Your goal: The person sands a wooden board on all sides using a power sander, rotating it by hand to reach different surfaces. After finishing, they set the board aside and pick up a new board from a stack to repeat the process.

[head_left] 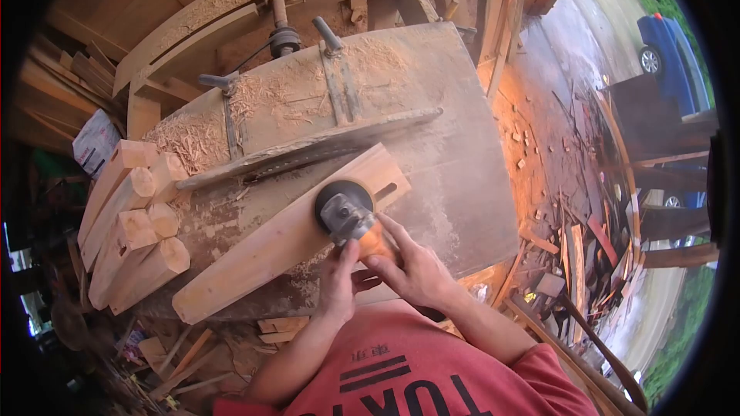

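Both my hands grip an angle grinder with an orange body and a dark round disc. My left hand holds its rear from the left; my right hand wraps the body from the right. The disc rests flat on a long pale wooden plank with a slot near its far end. The plank lies diagonally across a dusty metal work table.
Several shaped wooden posts are stacked at the table's left edge. Sawdust heaps and a fence rail lie behind the plank. Wood offcuts litter the floor at right. A blue car stands outside.
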A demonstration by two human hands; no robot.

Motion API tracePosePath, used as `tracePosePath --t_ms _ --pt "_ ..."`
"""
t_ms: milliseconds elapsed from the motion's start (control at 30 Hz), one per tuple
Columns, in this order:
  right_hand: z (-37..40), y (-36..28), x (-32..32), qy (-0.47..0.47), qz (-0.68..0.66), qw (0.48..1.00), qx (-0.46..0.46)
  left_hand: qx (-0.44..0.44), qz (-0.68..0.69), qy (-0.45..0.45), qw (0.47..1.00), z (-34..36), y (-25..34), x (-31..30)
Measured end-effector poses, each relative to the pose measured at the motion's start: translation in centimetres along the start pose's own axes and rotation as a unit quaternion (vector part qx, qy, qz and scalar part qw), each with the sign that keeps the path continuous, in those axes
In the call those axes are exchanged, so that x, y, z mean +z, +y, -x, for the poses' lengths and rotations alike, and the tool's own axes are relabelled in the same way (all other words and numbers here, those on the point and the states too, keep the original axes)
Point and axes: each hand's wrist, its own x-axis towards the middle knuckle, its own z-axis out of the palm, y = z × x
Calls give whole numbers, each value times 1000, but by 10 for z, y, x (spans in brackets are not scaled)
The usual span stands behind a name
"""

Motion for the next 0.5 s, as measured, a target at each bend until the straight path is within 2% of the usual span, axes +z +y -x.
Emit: tracePosePath --t_ms 100,233,333,433,500 --pt "8 6 -6 46 -31 997 44 -23 18 6 1000 -3 -5 12" --pt "17 20 -33 114 -58 989 68 -13 -28 -47 998 -30 -11 48" --pt "15 18 -21 134 -4 991 21 11 20 -23 999 -24 -9 40" --pt "9 -2 13 45 -38 997 42 45 44 30 998 -1 -23 -5" --pt "0 -10 49 -9 8 1000 5 5 95 75 993 33 -16 -42"
